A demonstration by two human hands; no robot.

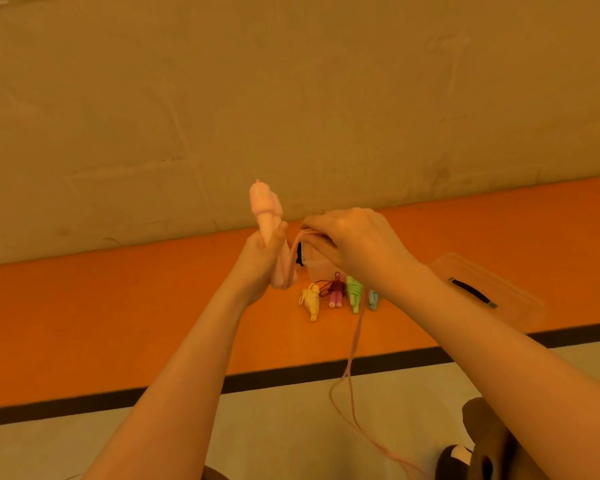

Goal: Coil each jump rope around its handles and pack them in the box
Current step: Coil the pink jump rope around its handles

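Note:
My left hand (pixel 262 263) grips the two pink jump-rope handles (pixel 265 211) upright, their tops poking above my fist. My right hand (pixel 354 242) pinches the pink cord (pixel 355 336) close to the handles; the rest of the cord hangs down toward the floor at lower right. On the orange floor strip beyond lie coiled ropes: a yellow one (pixel 310 301), a purple one (pixel 336 294), a green one (pixel 354 294) and a blue one (pixel 373 299). The clear box (pixel 317 268) stands just behind them, mostly hidden by my right hand.
A clear lid (pixel 489 289) with a dark latch lies on the orange strip at the right. A beige wall (pixel 291 98) rises behind the strip. A black line (pixel 395 363) separates the orange strip from pale flooring. My foot in a dark shoe (pixel 454 460) shows at bottom right.

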